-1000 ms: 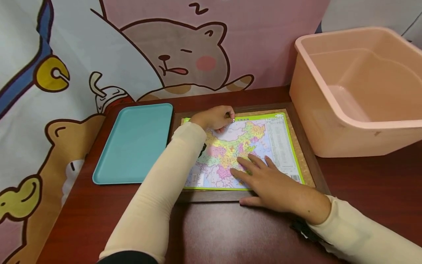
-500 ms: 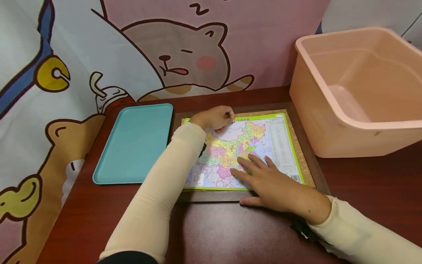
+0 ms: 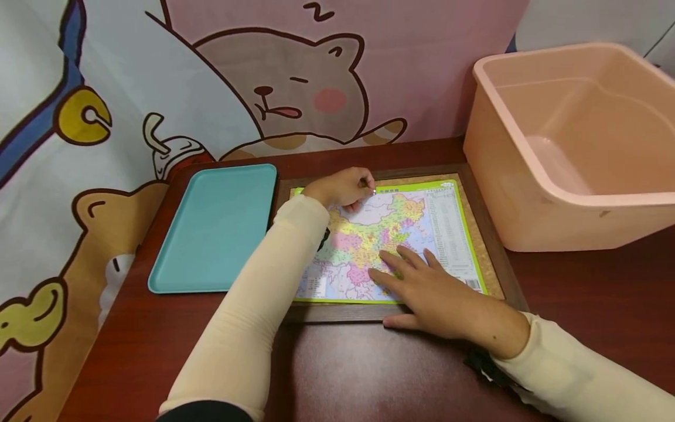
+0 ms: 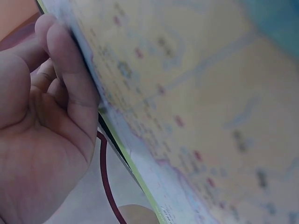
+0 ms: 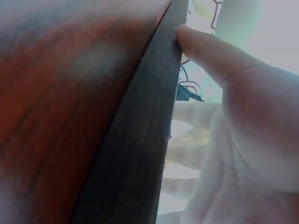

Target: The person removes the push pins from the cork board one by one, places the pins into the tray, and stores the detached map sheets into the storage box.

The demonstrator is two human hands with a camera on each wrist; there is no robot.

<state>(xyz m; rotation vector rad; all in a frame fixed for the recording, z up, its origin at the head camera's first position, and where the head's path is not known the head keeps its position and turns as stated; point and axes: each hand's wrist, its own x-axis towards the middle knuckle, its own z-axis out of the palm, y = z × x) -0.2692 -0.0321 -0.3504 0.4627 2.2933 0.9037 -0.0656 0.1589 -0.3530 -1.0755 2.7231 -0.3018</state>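
Observation:
A printed map (image 3: 364, 234) with a green border lies on a cork board (image 3: 493, 281) in a dark wooden frame (image 3: 343, 315). At the map's top edge, my left hand (image 3: 345, 189) pinches a small shiny whitish push pin (image 3: 374, 192) between thumb and forefinger. Its other fingers curl in close to the map; in the left wrist view the pin is hidden behind the fingertips. My right hand (image 3: 427, 293) rests with spread fingers on the lower right part of the map. Its thumb lies at the frame's front edge, as the right wrist view also shows.
Left of the board a flat teal tray (image 3: 216, 228) lies on the dark red table (image 3: 121, 351). A large pink plastic bin (image 3: 559, 225) stands at the back right, close to the frame's corner. A cartoon-printed cloth (image 3: 422, 64) hangs behind the table.

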